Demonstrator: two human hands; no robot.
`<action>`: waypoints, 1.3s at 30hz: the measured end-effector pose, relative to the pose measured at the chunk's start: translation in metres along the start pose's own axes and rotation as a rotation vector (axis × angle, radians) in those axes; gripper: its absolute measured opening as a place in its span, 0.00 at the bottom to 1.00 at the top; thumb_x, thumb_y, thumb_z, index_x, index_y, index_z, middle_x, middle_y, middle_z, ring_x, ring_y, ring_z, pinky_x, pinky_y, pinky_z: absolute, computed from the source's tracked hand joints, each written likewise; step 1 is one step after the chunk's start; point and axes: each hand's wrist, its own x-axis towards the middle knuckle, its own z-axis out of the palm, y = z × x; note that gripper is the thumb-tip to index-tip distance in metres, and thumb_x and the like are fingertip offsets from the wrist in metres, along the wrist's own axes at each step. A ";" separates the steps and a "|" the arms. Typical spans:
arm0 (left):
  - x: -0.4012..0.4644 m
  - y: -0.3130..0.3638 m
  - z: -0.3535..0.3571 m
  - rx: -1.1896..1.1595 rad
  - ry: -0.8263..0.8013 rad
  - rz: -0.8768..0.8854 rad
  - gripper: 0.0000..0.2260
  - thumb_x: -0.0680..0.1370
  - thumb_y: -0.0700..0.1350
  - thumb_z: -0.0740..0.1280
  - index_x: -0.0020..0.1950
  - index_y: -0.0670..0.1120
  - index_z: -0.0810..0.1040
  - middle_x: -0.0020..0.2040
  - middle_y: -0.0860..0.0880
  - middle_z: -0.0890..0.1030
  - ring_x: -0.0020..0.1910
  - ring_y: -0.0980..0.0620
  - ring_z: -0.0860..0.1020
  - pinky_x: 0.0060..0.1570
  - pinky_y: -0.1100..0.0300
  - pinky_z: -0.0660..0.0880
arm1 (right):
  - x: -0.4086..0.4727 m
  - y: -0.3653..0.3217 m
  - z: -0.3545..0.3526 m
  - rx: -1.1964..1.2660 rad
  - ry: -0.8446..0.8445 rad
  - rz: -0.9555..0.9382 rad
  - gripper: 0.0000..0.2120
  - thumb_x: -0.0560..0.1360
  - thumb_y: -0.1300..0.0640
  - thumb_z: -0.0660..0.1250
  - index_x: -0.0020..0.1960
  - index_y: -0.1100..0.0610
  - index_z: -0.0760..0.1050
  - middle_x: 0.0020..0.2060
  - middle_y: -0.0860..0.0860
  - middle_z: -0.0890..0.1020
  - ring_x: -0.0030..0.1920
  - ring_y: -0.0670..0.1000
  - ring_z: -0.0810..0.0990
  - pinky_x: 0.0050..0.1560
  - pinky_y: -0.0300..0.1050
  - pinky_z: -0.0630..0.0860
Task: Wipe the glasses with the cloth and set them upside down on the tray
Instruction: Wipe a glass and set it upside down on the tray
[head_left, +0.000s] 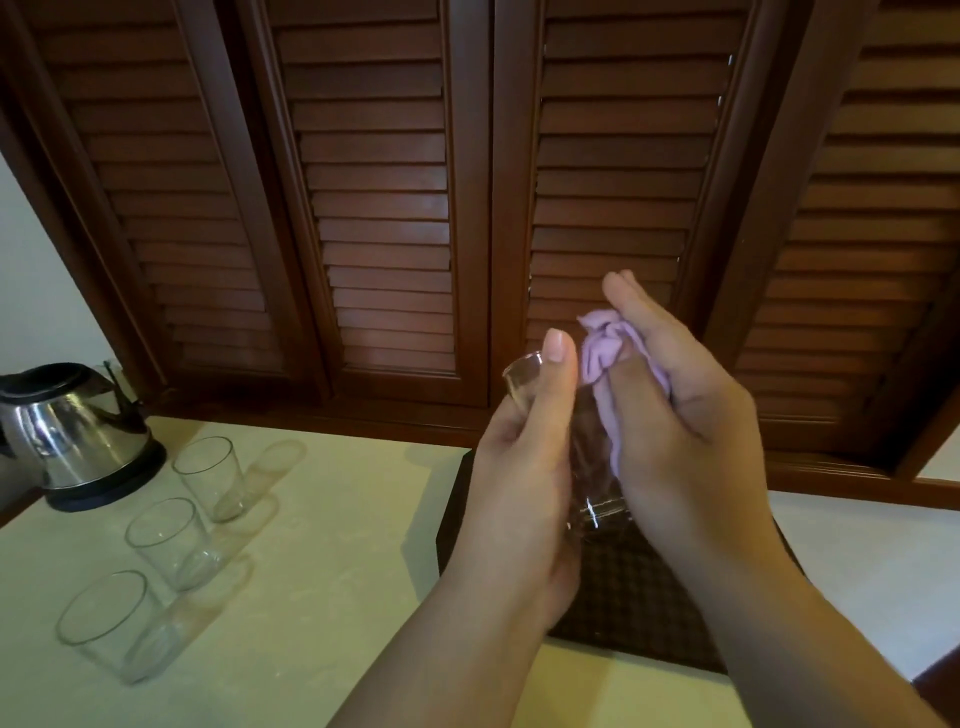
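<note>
Three empty glasses stand upright in a row on the pale table — the nearest, a middle one, the farthest. A fourth glass is held above the dark woven tray: the left hand is curled around it, and the right hand presses one purple cloth into it. Beyond the row sits one steel kettle — behind everything, louvred wooden doors.

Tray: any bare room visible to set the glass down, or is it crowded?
The tray shows only bare woven surface, though both hands cover much of it. The counter is also free between the three glasses and the tray's left edge. It is crowded on the left, by the kettle.
</note>
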 end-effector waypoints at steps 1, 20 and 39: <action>-0.001 0.001 0.001 -0.043 0.011 -0.016 0.30 0.77 0.70 0.66 0.71 0.52 0.84 0.62 0.46 0.90 0.63 0.48 0.88 0.72 0.43 0.79 | -0.001 -0.001 -0.002 0.018 -0.026 0.016 0.23 0.86 0.56 0.59 0.80 0.41 0.67 0.79 0.38 0.70 0.76 0.33 0.68 0.76 0.40 0.71; 0.006 0.001 -0.027 -0.014 0.028 -0.094 0.34 0.80 0.75 0.58 0.51 0.47 0.86 0.45 0.48 0.90 0.54 0.50 0.88 0.62 0.49 0.82 | -0.064 -0.006 0.023 -0.092 -0.007 -0.128 0.22 0.84 0.59 0.62 0.75 0.42 0.73 0.77 0.33 0.69 0.74 0.36 0.72 0.67 0.33 0.75; 0.010 0.039 -0.089 0.067 -0.064 -0.056 0.28 0.79 0.70 0.65 0.64 0.51 0.89 0.61 0.44 0.90 0.64 0.47 0.87 0.74 0.39 0.77 | -0.017 -0.029 0.089 0.061 0.091 0.001 0.21 0.84 0.62 0.62 0.75 0.48 0.74 0.80 0.39 0.68 0.77 0.34 0.66 0.75 0.37 0.69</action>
